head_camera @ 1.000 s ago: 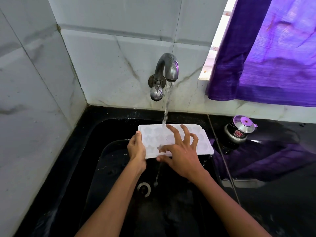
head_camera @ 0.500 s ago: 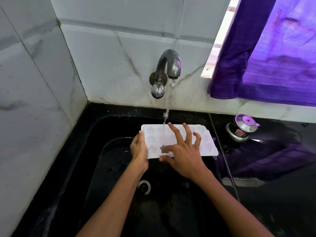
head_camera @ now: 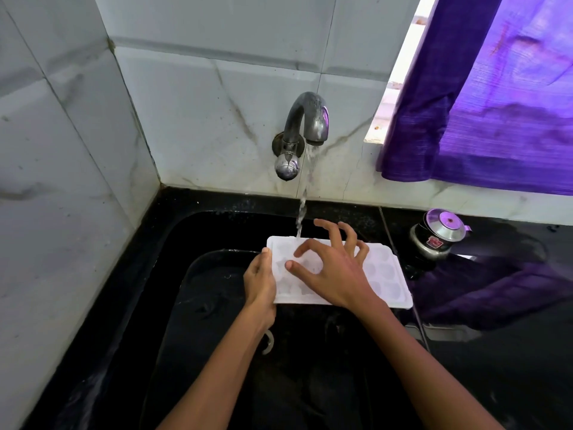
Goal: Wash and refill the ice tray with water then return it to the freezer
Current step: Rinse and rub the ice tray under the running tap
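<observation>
Your left hand point(head_camera: 259, 282) gripped the tray point(head_camera: 384, 274) by its left end over the sink point(head_camera: 173, 243); your right hand point(head_camera: 333, 273), fingers spread and curled, rubbed its cells. Best swept every cell under the stream point(head_camera: 302, 209).

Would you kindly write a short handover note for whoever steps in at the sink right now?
Left hand grips the ice tray by its left end, over the black sink.
Right hand is on top of the tray, fingers bent and spread over the moulds.
Tap is running; the water lands on the tray's far edge.
Done: washing under way.
Left: finish washing, fill the tray, take it to the freezer.
</observation>
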Available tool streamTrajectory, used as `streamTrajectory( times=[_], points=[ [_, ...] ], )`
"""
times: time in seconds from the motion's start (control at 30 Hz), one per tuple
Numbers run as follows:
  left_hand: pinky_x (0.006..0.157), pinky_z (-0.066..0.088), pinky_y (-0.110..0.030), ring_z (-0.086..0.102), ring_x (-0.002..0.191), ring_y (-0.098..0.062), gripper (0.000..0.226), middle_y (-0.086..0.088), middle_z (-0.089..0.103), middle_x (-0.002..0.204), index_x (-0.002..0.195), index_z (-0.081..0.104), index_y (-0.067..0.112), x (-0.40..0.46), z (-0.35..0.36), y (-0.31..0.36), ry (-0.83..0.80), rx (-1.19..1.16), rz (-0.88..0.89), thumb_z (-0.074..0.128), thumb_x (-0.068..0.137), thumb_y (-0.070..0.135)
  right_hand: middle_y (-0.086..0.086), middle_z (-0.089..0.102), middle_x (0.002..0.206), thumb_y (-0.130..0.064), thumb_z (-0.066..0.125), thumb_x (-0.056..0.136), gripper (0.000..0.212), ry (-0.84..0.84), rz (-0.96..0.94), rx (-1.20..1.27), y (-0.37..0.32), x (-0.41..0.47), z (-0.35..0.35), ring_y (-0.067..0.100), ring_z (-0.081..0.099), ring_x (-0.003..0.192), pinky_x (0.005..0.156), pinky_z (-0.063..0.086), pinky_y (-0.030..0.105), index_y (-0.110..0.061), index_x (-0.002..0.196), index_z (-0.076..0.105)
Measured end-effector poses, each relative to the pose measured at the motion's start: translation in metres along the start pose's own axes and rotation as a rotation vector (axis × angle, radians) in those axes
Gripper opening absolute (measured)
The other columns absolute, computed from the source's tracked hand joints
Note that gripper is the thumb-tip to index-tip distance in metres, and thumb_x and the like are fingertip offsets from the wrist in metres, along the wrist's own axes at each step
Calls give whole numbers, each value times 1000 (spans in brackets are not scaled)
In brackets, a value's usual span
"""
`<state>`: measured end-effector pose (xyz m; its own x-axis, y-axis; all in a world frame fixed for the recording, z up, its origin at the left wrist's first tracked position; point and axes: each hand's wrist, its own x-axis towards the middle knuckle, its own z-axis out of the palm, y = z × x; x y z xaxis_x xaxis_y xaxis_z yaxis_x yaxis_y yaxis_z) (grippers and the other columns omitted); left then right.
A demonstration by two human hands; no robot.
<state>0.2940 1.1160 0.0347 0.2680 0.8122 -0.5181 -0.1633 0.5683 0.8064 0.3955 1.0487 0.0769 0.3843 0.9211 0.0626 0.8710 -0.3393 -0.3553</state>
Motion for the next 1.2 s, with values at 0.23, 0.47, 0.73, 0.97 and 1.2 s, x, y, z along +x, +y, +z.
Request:
streamTrajectory(
  times=[0.23,0.47,0.73,0.97,1.2],
  points=[
    [83,55,-44,67,90,-29,28,-12,71,96,88,65,20,-3,-2,1,-17,27,27,46,96,39,-5,1,159,-65,38,89,44,-197,-68,-268,-15,22,1,33,-12,144,111,1,55,-43,123,55],
    [75,55,-39,66,83,-26,29,-12,69,91,90,64,16,-1,-5,3,-10,26,49,45,97,36,-4,-6,161,-59,49,88,35,-159,-97,-323,-29,33,-2,35,-15,144,111,2,57,-40,114,64],
    [74,54,-38,64,80,-25,30,-12,68,88,89,64,15,1,-5,3,-9,12,34,43,98,34,-3,0,160,-63,53,83,36,-103,-89,-314,-27,34,0,34,-13,143,109,5,55,-39,106,66],
    [87,53,-51,65,98,-37,30,-17,69,101,90,66,17,0,-6,1,0,34,23,44,97,38,-5,8,158,-61,59,80,31,-94,-63,-234,-23,32,0,33,-9,143,109,6,53,-39,99,70],
    [74,55,-40,66,82,-26,28,-11,69,92,93,64,17,4,-3,1,14,-11,-3,46,96,39,-11,11,157,-59,66,76,25,5,-32,-81,-19,17,5,27,-6,142,106,3,44,-38,89,73]
  ],
)
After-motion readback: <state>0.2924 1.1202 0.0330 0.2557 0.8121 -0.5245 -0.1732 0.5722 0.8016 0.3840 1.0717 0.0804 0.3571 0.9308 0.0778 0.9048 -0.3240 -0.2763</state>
